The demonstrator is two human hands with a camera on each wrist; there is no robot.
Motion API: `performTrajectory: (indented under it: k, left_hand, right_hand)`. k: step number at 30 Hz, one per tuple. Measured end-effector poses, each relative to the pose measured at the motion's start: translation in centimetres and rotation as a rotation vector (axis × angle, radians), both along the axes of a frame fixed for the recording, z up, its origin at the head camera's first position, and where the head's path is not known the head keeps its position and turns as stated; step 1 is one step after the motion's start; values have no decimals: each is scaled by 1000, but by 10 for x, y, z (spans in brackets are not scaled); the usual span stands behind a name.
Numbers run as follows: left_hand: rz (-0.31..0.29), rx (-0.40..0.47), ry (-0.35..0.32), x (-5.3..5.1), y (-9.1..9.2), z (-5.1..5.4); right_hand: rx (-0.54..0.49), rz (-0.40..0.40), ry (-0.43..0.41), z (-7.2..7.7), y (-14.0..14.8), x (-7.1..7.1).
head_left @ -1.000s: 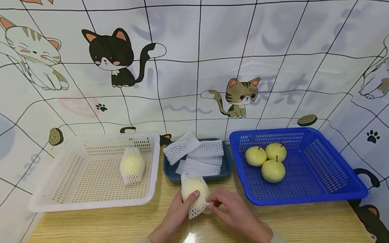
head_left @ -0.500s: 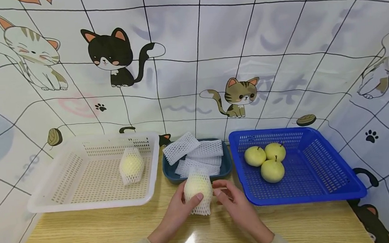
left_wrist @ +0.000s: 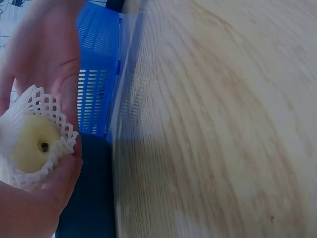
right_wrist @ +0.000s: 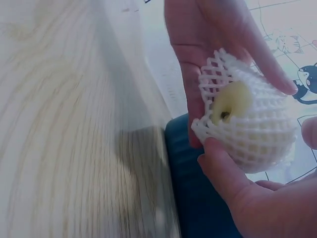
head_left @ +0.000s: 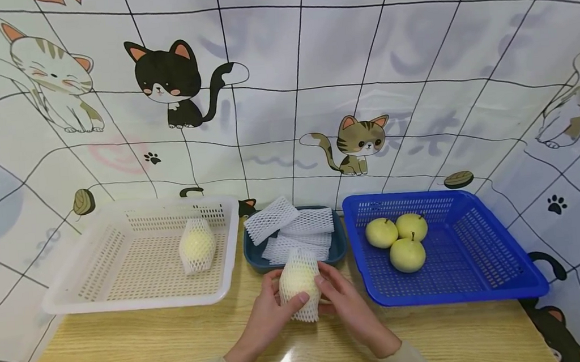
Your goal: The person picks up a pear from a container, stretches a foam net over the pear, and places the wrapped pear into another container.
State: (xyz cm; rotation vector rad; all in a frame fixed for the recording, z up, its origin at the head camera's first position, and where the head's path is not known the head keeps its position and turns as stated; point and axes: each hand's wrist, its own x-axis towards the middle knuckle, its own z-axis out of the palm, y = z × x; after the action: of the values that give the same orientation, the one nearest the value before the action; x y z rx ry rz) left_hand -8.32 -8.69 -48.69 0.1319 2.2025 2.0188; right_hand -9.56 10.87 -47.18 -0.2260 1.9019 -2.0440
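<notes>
Between both hands, over the table near the front of the teal tray, is a round yellow pear [head_left: 299,282] in a white foam net sleeve. My left hand [head_left: 270,313] grips it from the left, thumb across its near side. From the right, my right hand [head_left: 348,304] holds it too, with its thumb [right_wrist: 220,161] at the sleeve's open edge in the right wrist view. Through that opening shows the pear's dark-centred end [left_wrist: 43,147] in the left wrist view. The sleeve reaches past the fruit at both ends. Some fingers are hidden behind the pear.
The teal tray [head_left: 252,259] holds several flat foam net sleeves [head_left: 307,222]. At left, a white basket [head_left: 141,304] contains one sleeved pear [head_left: 197,247]. A blue basket [head_left: 459,247] at right has three bare pears [head_left: 407,255]. A cat-patterned wall covering [head_left: 264,115] stands behind.
The sleeved pear has turned more upright and shifted slightly right. My right hand let go of the sleeve's edge, drew slightly away, then came back to hold the pear's right side.
</notes>
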Motion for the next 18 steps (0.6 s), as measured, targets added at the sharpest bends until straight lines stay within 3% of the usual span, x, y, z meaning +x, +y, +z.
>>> performTrajectory:
  k: [10,13,18]
  left_hand:
    - [14,-45,66,2,-2,2]
    - [9,-16,82,4,-4,4]
    - [-50,141,46,6,-10,5]
  right_hand:
    - [-6,46,1,2,2,-2]
    - [-13,61,-20,2,3,-3]
    - [-26,65,-51,3,3,-5]
